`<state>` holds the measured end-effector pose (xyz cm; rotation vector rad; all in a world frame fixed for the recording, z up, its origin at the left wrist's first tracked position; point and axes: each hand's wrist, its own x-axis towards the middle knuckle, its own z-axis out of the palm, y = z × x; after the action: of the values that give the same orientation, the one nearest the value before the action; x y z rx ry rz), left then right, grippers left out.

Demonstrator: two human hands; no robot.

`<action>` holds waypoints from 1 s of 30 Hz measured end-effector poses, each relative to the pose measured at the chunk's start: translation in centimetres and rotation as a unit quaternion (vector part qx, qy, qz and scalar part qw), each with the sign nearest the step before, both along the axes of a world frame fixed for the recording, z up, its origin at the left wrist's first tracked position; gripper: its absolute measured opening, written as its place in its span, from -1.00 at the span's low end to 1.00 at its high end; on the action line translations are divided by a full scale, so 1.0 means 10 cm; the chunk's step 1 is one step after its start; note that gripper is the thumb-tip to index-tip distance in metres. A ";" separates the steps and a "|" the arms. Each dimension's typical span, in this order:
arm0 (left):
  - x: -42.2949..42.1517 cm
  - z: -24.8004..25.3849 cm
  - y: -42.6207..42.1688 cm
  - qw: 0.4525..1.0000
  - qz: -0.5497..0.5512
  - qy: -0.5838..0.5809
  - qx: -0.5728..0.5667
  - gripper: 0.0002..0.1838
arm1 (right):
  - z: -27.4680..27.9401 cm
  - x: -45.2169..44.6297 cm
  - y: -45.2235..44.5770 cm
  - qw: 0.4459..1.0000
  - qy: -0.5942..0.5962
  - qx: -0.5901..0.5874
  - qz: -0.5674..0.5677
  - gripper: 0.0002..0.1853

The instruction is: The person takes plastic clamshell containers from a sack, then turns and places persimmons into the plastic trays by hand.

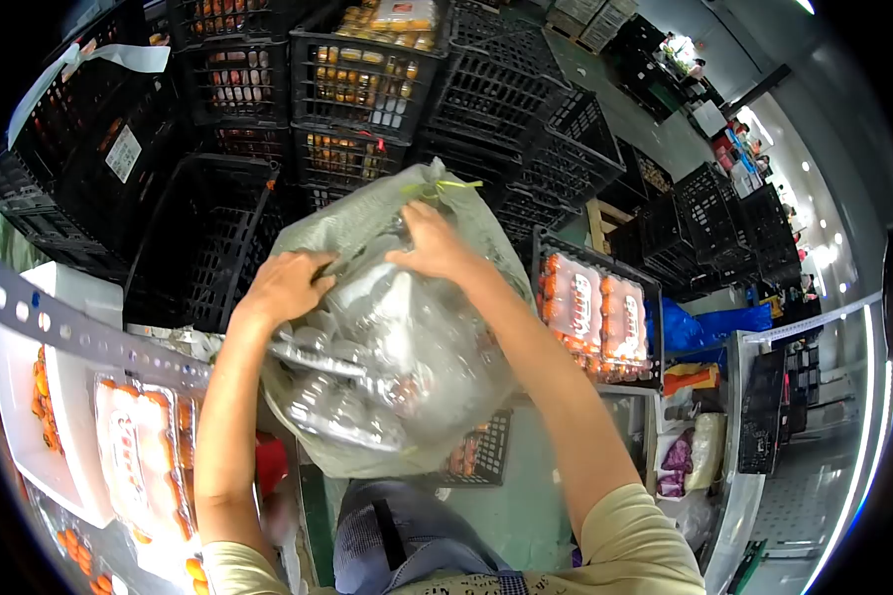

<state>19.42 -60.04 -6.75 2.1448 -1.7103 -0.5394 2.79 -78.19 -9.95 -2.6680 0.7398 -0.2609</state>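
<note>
A large greyish-green plastic bag (304, 234) is in front of me, filled with clear plastic clamshell boxes (397, 327). My left hand (286, 286) grips the bag's left side near its upper edge, fingers curled into the film. On the far side, my right hand (435, 243) holds the film close to a yellow-green tie (456, 183), its thumb over the clear boxes. The fingertips of both hands are partly hidden by the crumpled plastic. Beneath the bag, part of a black crate (488, 451) shows near my legs.
Stacked black crates (357, 89) with packed fruit rise behind the bag. To the right, another crate holds boxes of orange-red fruit (595, 307). At left are a white foam box (74, 397) and filled clear boxes (144, 446), behind a perforated metal rail (89, 337).
</note>
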 end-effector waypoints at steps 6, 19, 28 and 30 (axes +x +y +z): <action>-0.54 0.19 0.48 0.940 0.170 -0.088 -0.282 -0.66 | 0.43 -1.88 0.54 0.940 -0.318 0.092 -0.080 -0.69; -4.14 -2.05 3.00 0.796 0.434 0.386 -0.171 -0.91 | -2.91 -5.48 2.54 0.748 -0.052 0.570 -0.336 -0.76; -5.84 -3.19 4.13 0.772 0.474 0.411 0.101 -0.87 | -4.64 -6.06 3.14 0.751 0.221 0.552 -0.287 -0.74; -6.06 -3.35 4.22 0.771 0.478 0.400 0.132 -0.87 | -4.98 -5.94 3.11 0.775 0.192 0.528 -0.289 -0.72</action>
<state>-41.15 -17.89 -40.30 2.1017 -0.0238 -1.1476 -56.65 -47.12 -59.74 -1.3650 1.3167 0.4630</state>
